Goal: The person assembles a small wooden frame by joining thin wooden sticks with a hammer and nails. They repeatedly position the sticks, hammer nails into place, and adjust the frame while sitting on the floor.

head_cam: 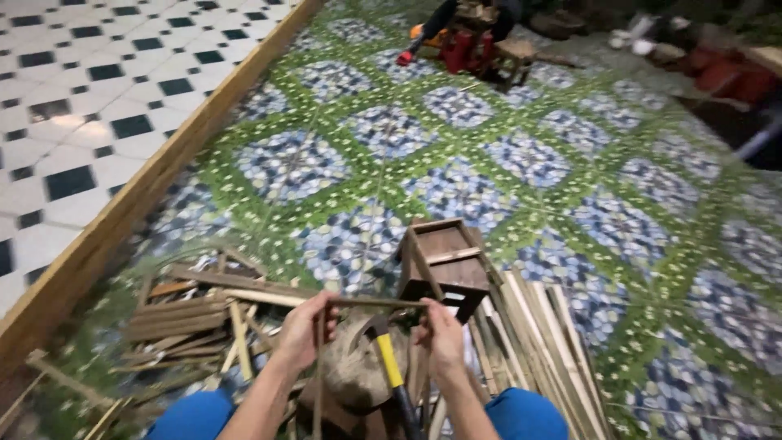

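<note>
My left hand [305, 330] and my right hand [440, 334] each grip one end of a thin wooden stick [376, 303] held level in front of me. Below the stick a hammer with a yellow handle [389, 358] rests on a round stone or stump [354, 367]. Just beyond my right hand stands a small brown wooden box frame [444, 262], open at the top. My blue trouser knees show at the bottom edge.
Loose wooden slats [183, 314] lie piled at the left and long slats [538, 334] at the right on a blue-green patterned floor. A wooden beam [147, 183] borders a black-and-white tiled floor. Far back, another person sits by red objects [464, 45].
</note>
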